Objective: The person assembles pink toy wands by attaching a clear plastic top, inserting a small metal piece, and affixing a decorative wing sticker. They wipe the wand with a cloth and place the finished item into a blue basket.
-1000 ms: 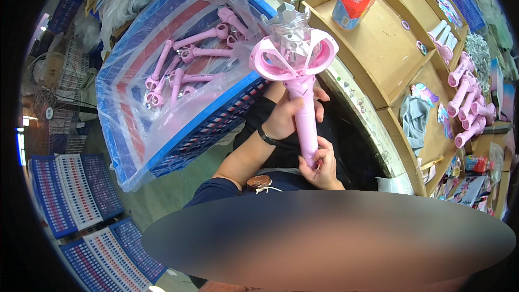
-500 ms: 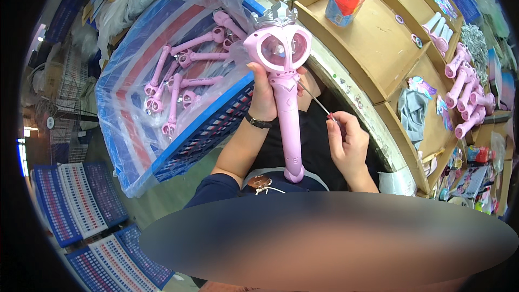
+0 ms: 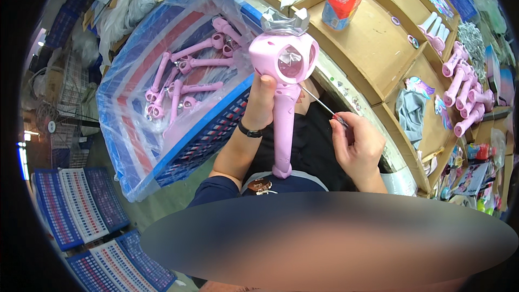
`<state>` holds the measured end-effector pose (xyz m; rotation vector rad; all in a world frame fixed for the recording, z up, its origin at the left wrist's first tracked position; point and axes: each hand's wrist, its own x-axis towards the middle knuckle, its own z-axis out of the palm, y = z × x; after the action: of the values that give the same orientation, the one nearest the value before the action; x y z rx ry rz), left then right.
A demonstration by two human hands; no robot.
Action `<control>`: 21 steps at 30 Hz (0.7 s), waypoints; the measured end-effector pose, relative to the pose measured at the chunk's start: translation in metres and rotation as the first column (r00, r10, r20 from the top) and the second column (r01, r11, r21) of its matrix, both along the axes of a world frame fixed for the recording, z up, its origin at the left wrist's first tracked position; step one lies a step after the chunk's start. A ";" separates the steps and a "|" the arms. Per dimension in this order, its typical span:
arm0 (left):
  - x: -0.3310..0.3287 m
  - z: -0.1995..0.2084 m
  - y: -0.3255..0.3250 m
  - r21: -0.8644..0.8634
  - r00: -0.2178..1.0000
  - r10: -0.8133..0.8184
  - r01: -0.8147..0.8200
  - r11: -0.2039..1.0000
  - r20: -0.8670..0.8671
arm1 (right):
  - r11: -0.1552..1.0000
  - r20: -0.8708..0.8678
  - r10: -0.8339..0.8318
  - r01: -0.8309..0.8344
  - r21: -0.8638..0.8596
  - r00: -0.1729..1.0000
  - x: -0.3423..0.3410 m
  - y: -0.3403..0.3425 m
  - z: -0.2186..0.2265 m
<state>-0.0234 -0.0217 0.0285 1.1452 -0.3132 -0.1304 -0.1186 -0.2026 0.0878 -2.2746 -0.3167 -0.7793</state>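
Upright in front of me is a pink toy wand, with a silver crown on top and clear windows in its round head. My left hand is closed round the wand's neck, just under the head; its thumb shows and most fingers are behind. Between the fingertips of my right hand is a screwdriver with a red handle. Its thin metal shaft slants up and left to the wand's neck. Whether the tip sits in a hole there, I cannot tell.
At the left stands a blue, white and red basket lined with clear plastic, holding several pink wands. Cardboard trays line the right-hand table, with a red-capped bottle, a grey cloth and pink handles. Striped crates are at lower left.
The wand has turned about its length, so its head faces more to the right, and its foot has shifted left. My right hand has moved slightly right with the screwdriver.
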 end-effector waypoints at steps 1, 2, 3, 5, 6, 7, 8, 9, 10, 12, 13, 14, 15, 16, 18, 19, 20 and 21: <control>0.000 0.001 -0.001 -0.009 1.000 -0.003 0.003 1.000 0.006 | 1.000 -0.001 -0.005 0.005 -0.012 1.000 0.000 -0.001 0.001; 0.000 0.002 -0.001 -0.018 1.000 -0.005 0.006 1.000 0.011 | 1.000 -0.002 -0.008 0.008 -0.024 1.000 0.000 -0.002 0.002; 0.001 0.003 -0.001 -0.052 1.000 -0.018 0.019 0.998 0.017 | 0.999 0.007 -0.008 0.008 -0.035 1.000 0.000 -0.003 0.003; 0.001 0.005 0.000 -0.120 0.999 -0.042 0.045 0.992 0.030 | 0.998 0.024 -0.007 0.008 -0.059 1.000 -0.002 -0.005 0.005; 0.001 0.007 0.000 -0.105 0.998 -0.047 0.050 0.993 0.035 | 0.998 0.028 -0.005 0.007 -0.064 1.000 -0.003 -0.006 0.006; 0.001 0.008 0.002 -0.089 0.998 -0.053 0.056 0.994 0.041 | 0.998 0.032 -0.004 0.006 -0.069 0.999 -0.004 -0.007 0.006; 0.001 0.009 0.002 -0.081 0.997 -0.060 0.064 0.995 0.052 | 0.997 0.020 -0.010 0.011 -0.076 1.000 -0.005 -0.007 0.006; 0.001 0.010 0.003 -0.072 0.997 -0.054 0.057 0.996 0.048 | 0.998 0.039 -0.008 0.011 -0.060 0.999 -0.006 -0.007 0.006; 0.001 0.010 0.004 -0.070 0.998 -0.049 0.053 0.996 0.049 | 0.999 0.041 -0.014 0.016 -0.046 0.999 -0.006 -0.007 0.007; 0.001 0.010 0.005 -0.071 0.997 -0.074 0.075 0.995 0.027 | 0.999 0.042 -0.009 0.011 -0.048 0.999 -0.007 -0.007 0.006; 0.000 0.010 0.006 -0.075 0.995 -0.104 0.104 0.992 0.000 | 0.998 0.038 0.000 0.002 -0.063 0.999 -0.006 -0.007 0.006; -0.001 0.009 0.005 -0.080 0.991 -0.135 0.132 0.988 -0.027 | 0.997 0.016 -0.006 0.007 -0.074 1.000 -0.006 -0.007 0.006; -0.002 0.008 0.005 -0.068 0.993 -0.116 0.114 0.991 -0.020 | 0.997 0.034 0.005 -0.003 -0.080 0.999 -0.005 -0.008 0.006; -0.003 0.007 0.003 -0.058 0.995 -0.095 0.094 0.994 -0.012 | 0.997 0.036 0.004 -0.001 -0.083 0.999 -0.004 -0.008 0.005; -0.005 0.007 0.001 -0.002 0.999 -0.040 0.040 0.999 0.019 | 0.996 0.046 -0.002 0.006 -0.085 0.999 -0.003 -0.009 0.003; -0.006 0.008 0.000 0.046 0.999 -0.010 0.008 0.999 0.044 | 0.996 0.056 -0.008 0.013 -0.083 0.998 -0.002 -0.009 0.002; -0.007 0.009 0.000 0.098 0.997 0.020 -0.027 0.995 0.069 | 0.996 0.054 -0.009 0.014 -0.088 0.998 -0.001 -0.010 0.000; -0.008 0.010 -0.001 0.117 0.995 0.026 -0.037 0.992 0.100 | 1.000 0.012 -0.003 0.003 -0.021 1.000 -0.001 -0.010 -0.002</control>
<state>-0.0318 -0.0222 0.0389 1.2768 -0.3781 -0.0659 -0.1196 -0.2130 0.0860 -2.2916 -0.3287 -0.7946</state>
